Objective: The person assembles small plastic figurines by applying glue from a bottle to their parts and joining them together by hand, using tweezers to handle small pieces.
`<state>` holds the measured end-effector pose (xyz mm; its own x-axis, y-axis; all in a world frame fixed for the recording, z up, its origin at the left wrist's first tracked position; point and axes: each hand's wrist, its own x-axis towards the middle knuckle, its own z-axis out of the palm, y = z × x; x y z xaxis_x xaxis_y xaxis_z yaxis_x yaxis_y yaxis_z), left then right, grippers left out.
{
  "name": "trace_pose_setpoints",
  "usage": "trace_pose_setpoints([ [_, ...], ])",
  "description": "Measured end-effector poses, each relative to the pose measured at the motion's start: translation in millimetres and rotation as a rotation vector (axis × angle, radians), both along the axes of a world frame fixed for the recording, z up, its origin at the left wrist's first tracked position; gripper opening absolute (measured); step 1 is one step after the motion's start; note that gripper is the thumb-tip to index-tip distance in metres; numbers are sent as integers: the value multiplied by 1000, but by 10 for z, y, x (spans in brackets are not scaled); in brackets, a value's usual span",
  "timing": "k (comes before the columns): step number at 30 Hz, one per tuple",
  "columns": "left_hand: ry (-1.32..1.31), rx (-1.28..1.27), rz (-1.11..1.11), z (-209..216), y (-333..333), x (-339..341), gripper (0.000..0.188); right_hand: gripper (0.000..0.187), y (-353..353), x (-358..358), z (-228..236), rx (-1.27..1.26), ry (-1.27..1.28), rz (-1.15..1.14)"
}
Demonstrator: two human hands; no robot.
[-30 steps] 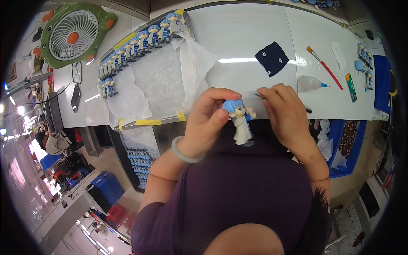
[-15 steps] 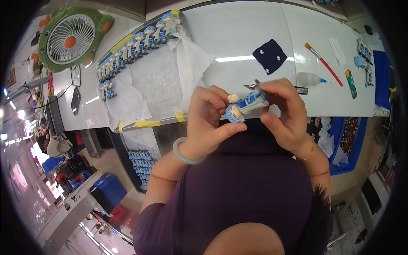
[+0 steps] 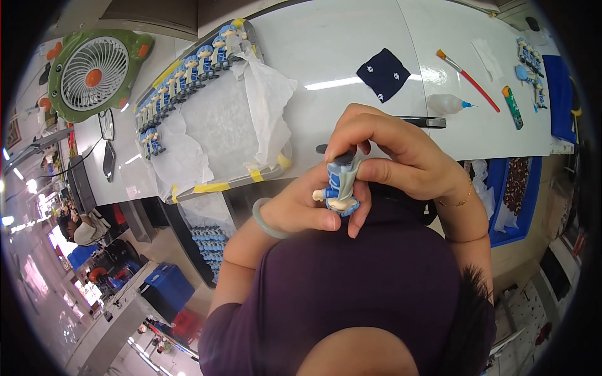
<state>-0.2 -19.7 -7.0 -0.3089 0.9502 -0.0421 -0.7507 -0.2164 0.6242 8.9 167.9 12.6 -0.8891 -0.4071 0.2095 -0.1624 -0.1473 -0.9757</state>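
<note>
A small blue-haired figurine (image 3: 340, 187) in blue and pale grey is held head-down between both hands, close to my body. My left hand (image 3: 304, 203) cradles its head end, with the thumb on one side and fingers behind. From above, my right hand (image 3: 401, 156) pinches the dark feet and base between thumb and fingers. Just beyond the right hand, a knife-like tool with a dark handle (image 3: 426, 122) lies on the table, partly hidden by that hand. A dark blue patterned cloth (image 3: 383, 74) lies farther off.
At left, a paper-lined tray (image 3: 213, 187) with yellow tape holds a row of similar figurines (image 3: 179, 80). A green fan (image 3: 94, 76) stands beyond it. On the right are a red brush (image 3: 469, 80), a needle-tipped bottle (image 3: 446, 104), a green tool (image 3: 512, 108) and more figurines (image 3: 530, 69).
The figurine has come nearer my body and turned from sideways to head-down. My right hand has moved left and now grips its feet from above.
</note>
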Motion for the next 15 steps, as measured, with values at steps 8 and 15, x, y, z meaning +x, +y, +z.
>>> trace_pose_setpoints([
  [8,1,-98,19,19,19,-15,49,32,-17,24,49,47,57,-26],
  [15,-52,-141,116,87,59,10,54,41,131,296,101,151,81,-209],
])
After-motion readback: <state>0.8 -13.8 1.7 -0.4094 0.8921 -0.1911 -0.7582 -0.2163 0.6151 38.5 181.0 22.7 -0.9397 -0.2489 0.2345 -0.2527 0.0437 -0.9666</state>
